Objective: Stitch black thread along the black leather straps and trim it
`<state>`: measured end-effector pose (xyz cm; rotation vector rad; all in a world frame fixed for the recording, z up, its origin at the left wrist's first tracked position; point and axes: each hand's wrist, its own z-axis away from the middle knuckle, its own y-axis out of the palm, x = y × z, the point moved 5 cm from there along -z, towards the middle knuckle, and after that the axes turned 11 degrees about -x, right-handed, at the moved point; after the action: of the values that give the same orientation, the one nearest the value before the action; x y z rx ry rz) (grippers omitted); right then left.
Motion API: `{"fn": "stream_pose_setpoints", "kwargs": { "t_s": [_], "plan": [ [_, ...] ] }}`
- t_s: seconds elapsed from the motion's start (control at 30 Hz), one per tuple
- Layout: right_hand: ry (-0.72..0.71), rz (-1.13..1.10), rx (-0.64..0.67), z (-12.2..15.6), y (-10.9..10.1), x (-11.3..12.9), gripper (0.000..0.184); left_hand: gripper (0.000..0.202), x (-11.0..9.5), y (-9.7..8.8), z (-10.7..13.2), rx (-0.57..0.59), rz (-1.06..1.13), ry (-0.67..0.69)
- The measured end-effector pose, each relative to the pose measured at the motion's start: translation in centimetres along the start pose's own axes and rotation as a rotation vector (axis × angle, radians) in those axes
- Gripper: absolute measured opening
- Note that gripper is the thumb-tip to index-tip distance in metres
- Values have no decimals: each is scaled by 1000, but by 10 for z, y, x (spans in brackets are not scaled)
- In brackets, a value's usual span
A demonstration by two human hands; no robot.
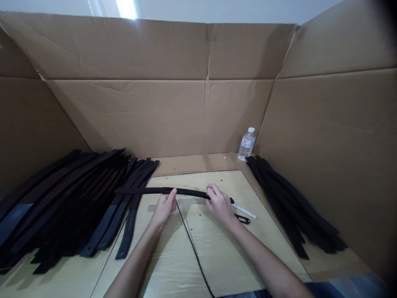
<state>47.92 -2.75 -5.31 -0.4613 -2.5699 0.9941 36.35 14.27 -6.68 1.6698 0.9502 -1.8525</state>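
A long, slightly curved black strap [189,192] is stretched sideways between my two hands, above the board. My left hand [166,205] pinches it near its middle, thumb on top. My right hand [218,202] is closed around it toward its right end, with fingers curled over it. From my left hand a thin black cord [196,252] runs down to the bottom edge of the view. Just past my right hand lie a white stick-shaped tool [245,211] with a black end and a black loop-shaped handle [242,219], partly hidden by that hand.
A large pile of black straps [71,194] lies on the left, and a smaller bundle [288,203] on the right. A water bottle [247,145] stands in the back right corner. Tall cardboard walls [139,116] enclose the pale board [229,256] on three sides.
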Motion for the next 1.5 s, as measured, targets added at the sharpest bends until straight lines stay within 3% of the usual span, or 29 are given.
{"fn": "stream_pose_setpoints", "kwargs": {
  "t_s": [0.13,0.23,0.5,0.9,1.27,1.5],
  "plan": [
    [44,-70,13,-1,-3,3,12,59,-6,-1,2,15,12,64],
    [91,-129,26,-2,-6,5,27,59,-13,-4,3,26,29,120],
    [171,-127,208,-2,5,-5,38,56,-16,-17,-1,-64,104,197],
    [135,-114,77,-1,4,-9,33,57,-13,-16,0,-157,20,202],
    [-16,-84,56,-1,-4,3,17,48,-7,-12,-2,-93,131,91],
    [46,-154,105,-2,-7,3,21,46,-5,-11,-6,-50,166,103]
  ]
}}
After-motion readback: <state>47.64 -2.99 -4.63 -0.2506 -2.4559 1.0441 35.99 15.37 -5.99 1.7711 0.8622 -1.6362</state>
